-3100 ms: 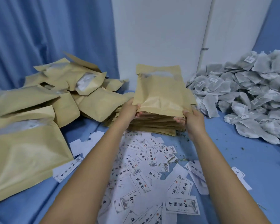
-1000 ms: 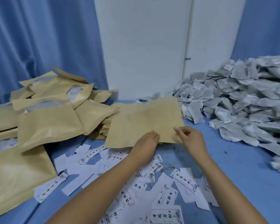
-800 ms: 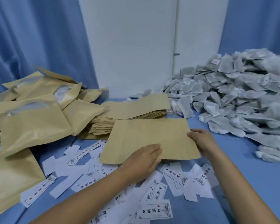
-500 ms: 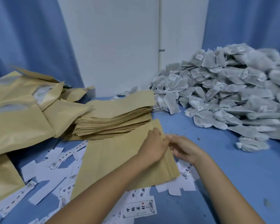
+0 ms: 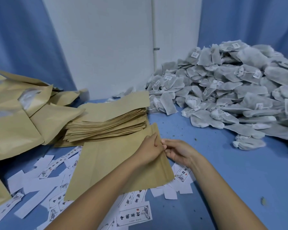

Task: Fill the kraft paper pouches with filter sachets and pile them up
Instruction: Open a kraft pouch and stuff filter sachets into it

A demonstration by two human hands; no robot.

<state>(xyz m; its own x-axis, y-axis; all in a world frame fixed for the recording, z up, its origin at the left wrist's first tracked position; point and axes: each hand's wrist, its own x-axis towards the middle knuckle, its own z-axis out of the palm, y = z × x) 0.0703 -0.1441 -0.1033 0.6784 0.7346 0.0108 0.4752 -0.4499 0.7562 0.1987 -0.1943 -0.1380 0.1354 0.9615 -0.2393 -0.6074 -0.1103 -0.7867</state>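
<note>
One flat kraft paper pouch [image 5: 110, 165] lies on the blue table in front of me, its right edge turned toward my hands. My left hand [image 5: 150, 150] rests on top of that edge with fingers curled over it. My right hand [image 5: 178, 151] meets it from the right and pinches the same edge. Behind the pouch sits a neat stack of empty kraft pouches [image 5: 110, 123]. A large heap of grey filter sachets [image 5: 231, 95] with small tags covers the right side. Filled, bulging pouches [image 5: 17, 123] are piled at the left.
White printed paper labels [image 5: 133, 216] are scattered over the blue table [image 5: 239, 188] under and around the pouch. Blue curtains and a white wall close off the back. Small dark crumbs dot the table near the sachets.
I lifted a pouch off the stack, laid it flat in front of me and turned it. Both hands moved together onto its right edge. The view shifted right.
</note>
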